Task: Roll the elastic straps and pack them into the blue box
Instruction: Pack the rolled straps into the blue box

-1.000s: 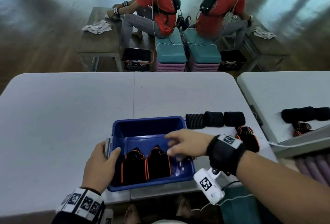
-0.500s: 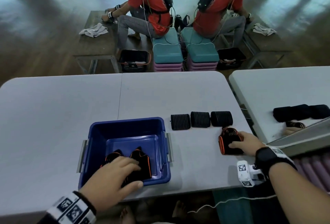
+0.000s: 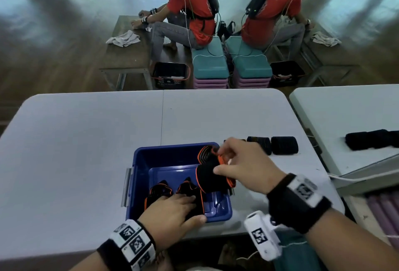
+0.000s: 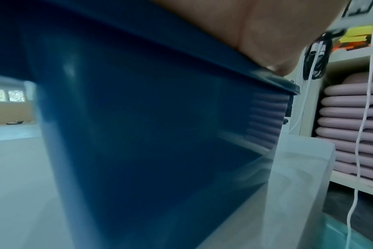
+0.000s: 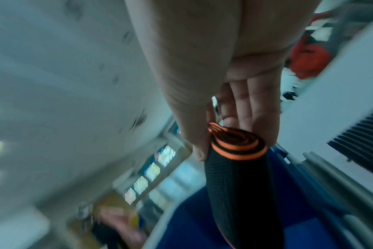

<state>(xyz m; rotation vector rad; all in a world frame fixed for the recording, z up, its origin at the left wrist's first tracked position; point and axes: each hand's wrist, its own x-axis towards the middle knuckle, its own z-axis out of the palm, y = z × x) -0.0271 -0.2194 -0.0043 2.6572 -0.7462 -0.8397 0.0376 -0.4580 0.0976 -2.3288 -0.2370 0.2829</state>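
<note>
The blue box point(image 3: 138, 162) stands near the table's front edge; the left wrist view shows only its outer wall point(image 4: 138, 134). Two rolled black straps with orange edges point(image 3: 158, 190) point(image 3: 187, 186) stand inside. My left hand point(image 3: 172, 208) lies over them with straight fingers, its thumb point(image 4: 266, 42) on the near rim. My right hand point(image 3: 220, 162) hovers over the box's right half and pinches rolled orange-edged strap point(image 3: 210, 179) between thumb and fingers, which also shows in the right wrist view as a roll point(image 5: 236, 176). A second orange-edged coil point(image 3: 206, 154) shows just behind it.
Two black ribbed rolls point(image 3: 259, 144) point(image 3: 284, 145) lie on the white table point(image 3: 86, 141) right of the box. A second white table point(image 3: 345, 108) at the right bears dark rolls point(image 3: 371, 139). Beyond the table, people in red shirts sit on teal stools point(image 3: 210, 63).
My right hand has lifted the orange-edged strap off the table at the right and carried it left over the box. My left hand has stayed on the rolls inside.
</note>
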